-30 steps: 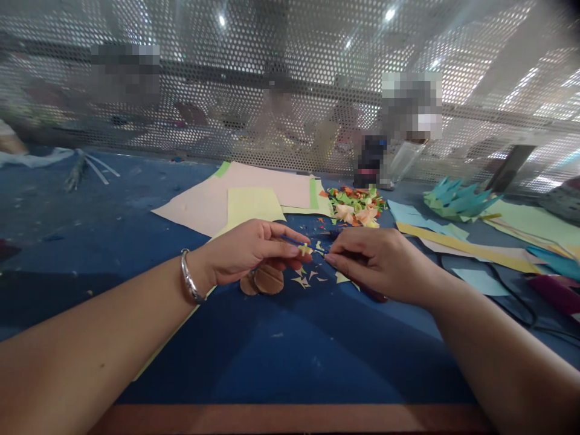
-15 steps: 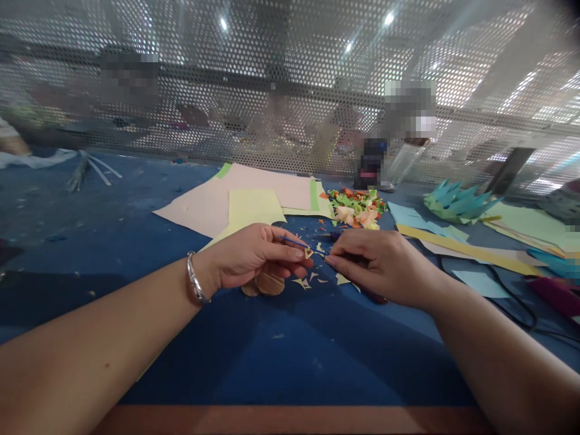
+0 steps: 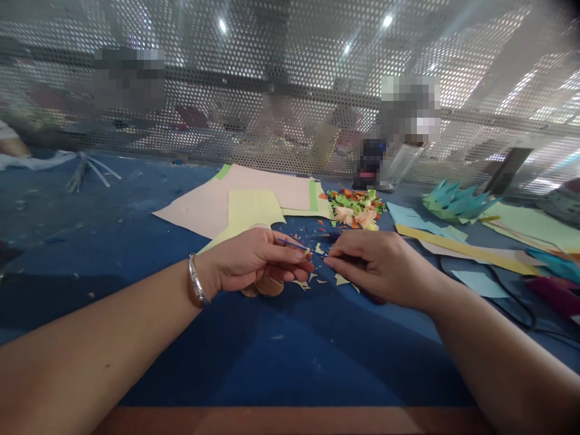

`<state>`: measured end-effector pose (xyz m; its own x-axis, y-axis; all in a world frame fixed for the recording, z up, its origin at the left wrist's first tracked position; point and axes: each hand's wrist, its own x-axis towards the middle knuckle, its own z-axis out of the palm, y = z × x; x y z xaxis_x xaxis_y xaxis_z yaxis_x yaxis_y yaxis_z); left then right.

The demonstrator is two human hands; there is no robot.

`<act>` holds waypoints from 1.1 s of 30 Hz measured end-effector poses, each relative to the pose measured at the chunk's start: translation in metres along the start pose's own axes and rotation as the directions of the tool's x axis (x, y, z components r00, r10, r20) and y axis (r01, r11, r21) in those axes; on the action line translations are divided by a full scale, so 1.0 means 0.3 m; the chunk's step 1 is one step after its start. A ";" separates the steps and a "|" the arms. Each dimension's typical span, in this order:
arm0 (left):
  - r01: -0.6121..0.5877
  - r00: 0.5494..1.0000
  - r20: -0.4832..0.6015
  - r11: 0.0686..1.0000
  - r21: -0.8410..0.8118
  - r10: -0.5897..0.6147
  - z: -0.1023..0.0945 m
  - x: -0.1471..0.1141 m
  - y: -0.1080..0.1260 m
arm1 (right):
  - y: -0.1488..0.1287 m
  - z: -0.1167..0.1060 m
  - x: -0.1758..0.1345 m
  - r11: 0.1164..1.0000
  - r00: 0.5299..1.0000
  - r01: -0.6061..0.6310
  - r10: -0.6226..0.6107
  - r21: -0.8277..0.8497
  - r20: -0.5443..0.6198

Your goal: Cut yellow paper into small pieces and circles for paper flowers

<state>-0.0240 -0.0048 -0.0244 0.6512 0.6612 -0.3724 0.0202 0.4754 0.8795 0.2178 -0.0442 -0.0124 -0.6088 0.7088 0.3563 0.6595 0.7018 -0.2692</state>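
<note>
Both your left hand (image 3: 254, 260) and right hand (image 3: 381, 264) pinch the thin blue stick (image 3: 291, 244), fingers narrow, over the bench (image 3: 281, 356). Squeezing harder could crush the yellow paper scrap (image 3: 308, 251).

"How do you hold your hands?"
"Near each other, not touching: my left hand (image 3: 256, 260) has its fingers (image 3: 304, 270) half curled; my right hand (image 3: 378, 264) pinches, back turned upward."
"And your arms (image 3: 113, 344)?"
"Bare, both slanting inward."

on our blue surface (image 3: 281, 362) we see a colourful paper heap (image 3: 357, 206); left of it, a pale pink sheet (image 3: 194, 206); right of it, spiky turquoise paper (image 3: 457, 202); before it, small scraps (image 3: 342, 280).
</note>
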 end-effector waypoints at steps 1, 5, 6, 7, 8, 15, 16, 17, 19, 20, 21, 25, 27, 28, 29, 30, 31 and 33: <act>-0.005 1.000 -0.007 1.000 -0.001 0.005 0.002 0.002 -0.002 | 0.000 0.000 -0.001 1.000 1.000 -0.002 0.002 0.000 0.001; -0.031 0.999 -0.014 0.999 0.006 0.031 0.006 0.009 -0.008 | 0.001 0.000 -0.007 1.000 1.000 -0.004 0.004 -0.006 0.001; -0.034 0.999 -0.013 0.999 0.010 0.035 0.007 0.009 -0.009 | 0.001 0.000 -0.008 1.000 1.000 -0.001 0.001 -0.010 0.001; -0.039 0.999 -0.016 0.999 0.018 0.039 0.009 0.008 -0.009 | 0.000 -0.001 -0.009 1.000 1.000 0.001 -0.001 -0.013 0.001; -0.045 0.999 -0.023 0.999 0.028 0.046 0.011 0.007 -0.008 | -0.001 -0.001 -0.009 1.000 1.000 0.002 -0.002 -0.013 -0.001; -0.086 0.991 -0.095 0.992 0.090 0.094 0.031 -0.007 -0.001 | -0.011 -0.006 -0.004 1.000 1.000 -0.017 0.017 -0.006 0.000; -0.088 0.989 -0.108 0.992 0.092 0.098 0.031 -0.007 -0.002 | -0.012 -0.008 -0.004 1.000 1.000 -0.017 0.017 -0.008 0.001; -0.089 0.988 -0.121 0.992 0.092 0.099 0.031 -0.006 -0.003 | -0.011 -0.009 -0.005 1.000 1.000 -0.018 0.018 -0.012 -0.002; -0.087 0.985 -0.142 0.992 0.089 0.099 0.030 -0.004 -0.004 | -0.010 -0.013 -0.007 1.000 1.000 -0.021 0.021 -0.022 -0.004; -0.086 0.984 -0.151 0.993 0.085 0.098 0.029 -0.002 -0.004 | -0.009 -0.014 -0.007 0.999 1.000 -0.024 0.024 -0.026 -0.005; -0.085 0.982 -0.160 0.993 0.081 0.097 0.029 -0.001 -0.004 | -0.009 -0.015 -0.007 0.999 1.000 -0.028 0.028 -0.028 -0.003; -0.075 0.977 -0.196 0.995 0.069 0.088 0.028 0.001 0.001 | -0.007 -0.015 -0.003 0.999 1.000 -0.029 0.028 -0.034 -0.003; -0.074 0.975 -0.206 0.995 0.072 0.087 0.028 0.001 0.002 | -0.007 -0.014 -0.002 0.999 1.000 -0.030 0.029 -0.036 -0.007; -0.077 0.974 -0.209 0.994 0.076 0.092 0.027 0.002 0.002 | -0.007 -0.014 -0.002 0.999 1.000 -0.027 0.027 -0.034 -0.008; -0.082 0.973 -0.211 0.993 0.080 0.097 0.027 0.004 0.001 | -0.008 -0.014 -0.002 0.999 1.000 -0.024 0.024 -0.032 -0.009; -0.089 0.972 -0.211 0.993 0.080 0.104 0.026 0.005 0.000 | -0.008 -0.014 -0.002 0.999 1.000 -0.021 0.021 -0.029 -0.007; -0.095 0.972 -0.207 0.993 0.076 0.109 0.026 0.007 -0.003 | -0.008 -0.015 -0.002 0.999 1.000 -0.020 0.020 -0.027 -0.004; -0.097 0.977 -0.182 0.993 0.060 0.106 0.025 0.012 -0.009 | -0.008 -0.015 -0.003 1.000 1.000 -0.016 0.016 -0.024 0.002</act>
<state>-0.0160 -0.0081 -0.0258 0.5004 0.8027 -0.3244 0.0028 0.3731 0.9278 0.2187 -0.0469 -0.0081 -0.5987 0.7202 0.3505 0.6796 0.6884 -0.2536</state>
